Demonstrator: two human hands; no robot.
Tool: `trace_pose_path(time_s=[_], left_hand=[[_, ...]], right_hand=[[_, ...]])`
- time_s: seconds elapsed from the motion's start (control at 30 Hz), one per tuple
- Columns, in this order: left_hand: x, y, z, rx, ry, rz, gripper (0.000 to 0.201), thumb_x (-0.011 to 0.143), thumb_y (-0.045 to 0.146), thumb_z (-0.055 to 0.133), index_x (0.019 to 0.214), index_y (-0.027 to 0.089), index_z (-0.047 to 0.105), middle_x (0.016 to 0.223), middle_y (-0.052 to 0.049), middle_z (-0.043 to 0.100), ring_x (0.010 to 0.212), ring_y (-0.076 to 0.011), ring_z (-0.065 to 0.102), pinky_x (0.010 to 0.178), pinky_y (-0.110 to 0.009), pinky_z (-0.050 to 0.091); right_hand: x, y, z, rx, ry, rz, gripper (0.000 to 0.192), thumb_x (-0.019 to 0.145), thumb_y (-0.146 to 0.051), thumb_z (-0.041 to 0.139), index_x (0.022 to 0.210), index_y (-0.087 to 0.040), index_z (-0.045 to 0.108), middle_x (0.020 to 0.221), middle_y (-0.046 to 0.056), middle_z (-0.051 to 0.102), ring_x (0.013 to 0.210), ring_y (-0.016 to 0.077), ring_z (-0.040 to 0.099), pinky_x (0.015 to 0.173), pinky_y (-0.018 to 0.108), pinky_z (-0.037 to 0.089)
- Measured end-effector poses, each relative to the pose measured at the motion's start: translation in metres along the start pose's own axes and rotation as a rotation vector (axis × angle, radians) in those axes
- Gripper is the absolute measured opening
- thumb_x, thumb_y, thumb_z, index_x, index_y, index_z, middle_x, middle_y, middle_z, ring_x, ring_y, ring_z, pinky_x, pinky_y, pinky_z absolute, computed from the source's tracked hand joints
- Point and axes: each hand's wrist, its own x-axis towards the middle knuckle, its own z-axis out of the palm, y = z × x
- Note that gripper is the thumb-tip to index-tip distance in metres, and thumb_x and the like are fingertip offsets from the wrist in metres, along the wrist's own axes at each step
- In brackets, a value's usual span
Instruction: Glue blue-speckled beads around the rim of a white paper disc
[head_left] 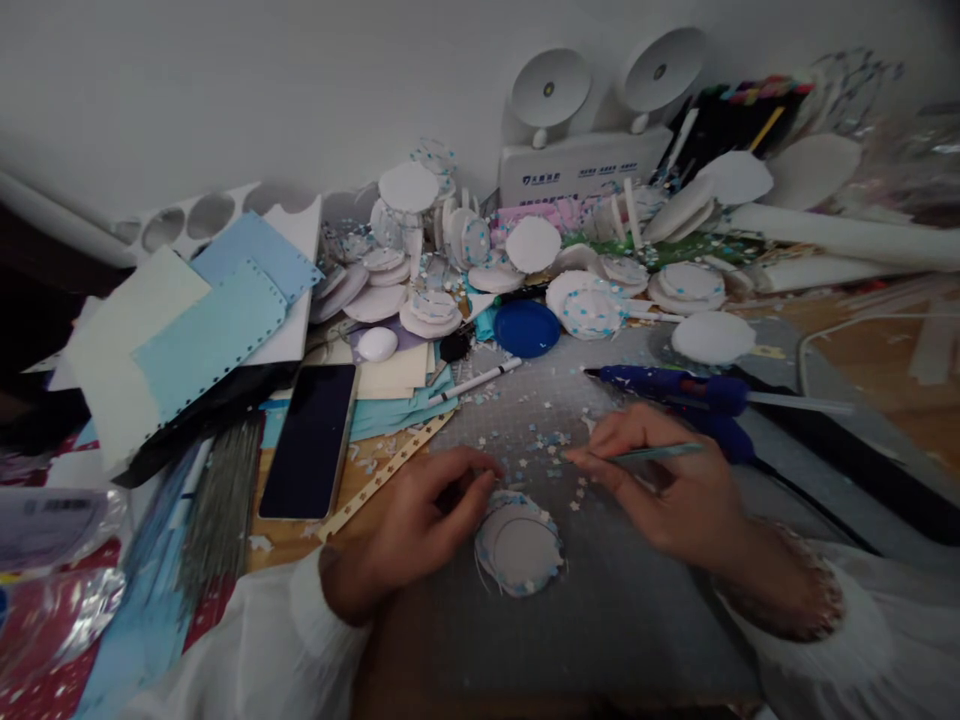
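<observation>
Open grey surface lies ahead of both hands. Access blocked beyond by stacked white discs, left by phone, right by blue glue gun.

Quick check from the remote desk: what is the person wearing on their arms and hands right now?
Both hands are bare: no gloves are visible on the left hand or the right hand. Each arm is covered by a loose white sleeve, the left sleeve and the right sleeve, with gathered cuffs. A patterned band, too blurred to identify, circles the right wrist.
</observation>
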Motion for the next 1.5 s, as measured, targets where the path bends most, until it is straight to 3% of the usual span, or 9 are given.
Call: trace_pose_path(time_s=[0.17,0.43,0.63,0.73,0.9,1.17,1.37,1.5], left_hand=[[-0.002,-0.002,0.001,-0.003,-0.004,-0.001,0.02,0.092,0.025,0.049,0.093,0.016,0.066,0.072,-0.002,0.067,0.064,-0.0128,0.06,0.055,-0.021,0.044],[-0.001,-0.002,0.001,-0.004,0.0,-0.004,0.019,0.091,0.025,0.049,0.093,0.016,0.066,0.071,-0.002,0.067,0.063,-0.0127,0.06,0.054,-0.021,0.044],[-0.002,-0.002,0.001,-0.002,-0.001,0.0,0.02,0.092,0.025,0.049,0.091,0.015,0.066,0.074,-0.004,0.068,0.065,-0.013,0.06,0.055,-0.022,0.044],[-0.002,-0.002,0.001,0.003,-0.002,-0.003,0.021,0.091,0.025,0.049,0.092,0.014,0.066,0.073,-0.004,0.068,0.064,-0.013,0.06,0.054,-0.021,0.043],[-0.001,-0.002,0.001,-0.006,-0.006,-0.011,0.022,0.092,0.027,0.048,0.092,0.014,0.066,0.071,-0.004,0.067,0.063,-0.0128,0.059,0.055,-0.021,0.043],[-0.001,-0.004,0.001,-0.01,-0.017,-0.009,0.021,0.092,0.026,0.048,0.092,0.015,0.066,0.076,-0.004,0.069,0.065,-0.0128,0.06,0.055,-0.021,0.043],[-0.001,-0.004,0.001,0.001,-0.015,-0.011,0.021,0.092,0.026,0.049,0.092,0.014,0.067,0.077,-0.006,0.07,0.066,-0.0134,0.061,0.054,-0.021,0.042],[0.0,-0.003,0.002,0.0,-0.008,-0.005,0.023,0.092,0.026,0.048,0.092,0.014,0.067,0.076,-0.006,0.07,0.066,-0.0136,0.061,0.054,-0.021,0.042]], right_hand=[[-0.004,0.007,0.0,-0.058,-0.219,0.075,0.012,0.083,-0.016,0.06,0.077,-0.022,0.053,0.069,0.0,0.062,0.062,0.0151,0.061,0.057,0.027,0.048],[-0.001,0.004,0.001,-0.023,-0.016,-0.031,0.014,0.081,-0.012,0.063,0.08,-0.023,0.054,0.069,-0.001,0.062,0.065,0.016,0.064,0.059,0.027,0.05],[0.003,0.007,-0.01,-0.061,-0.346,-0.021,0.005,0.086,-0.019,0.06,0.083,-0.022,0.056,0.076,0.0,0.065,0.07,0.0151,0.063,0.063,0.028,0.05],[0.003,0.008,-0.01,-0.069,-0.386,-0.043,0.003,0.087,-0.02,0.059,0.084,-0.021,0.057,0.078,0.001,0.065,0.073,0.0154,0.063,0.068,0.03,0.051],[0.001,0.01,-0.005,-0.023,-0.321,-0.031,0.007,0.087,-0.019,0.059,0.08,-0.021,0.058,0.074,0.0,0.066,0.069,0.0143,0.064,0.068,0.028,0.052],[0.003,0.003,-0.007,-0.026,-0.067,-0.018,0.01,0.083,-0.015,0.064,0.079,-0.022,0.058,0.073,0.0,0.068,0.069,0.0151,0.067,0.061,0.025,0.051],[0.006,0.007,-0.019,-0.11,-0.372,0.072,0.007,0.086,-0.023,0.059,0.08,-0.021,0.056,0.073,0.001,0.066,0.065,0.015,0.065,0.057,0.025,0.048],[0.005,0.011,-0.018,-0.104,-0.4,0.039,0.005,0.087,-0.023,0.058,0.084,-0.021,0.056,0.076,0.001,0.065,0.069,0.0142,0.064,0.062,0.026,0.048]])
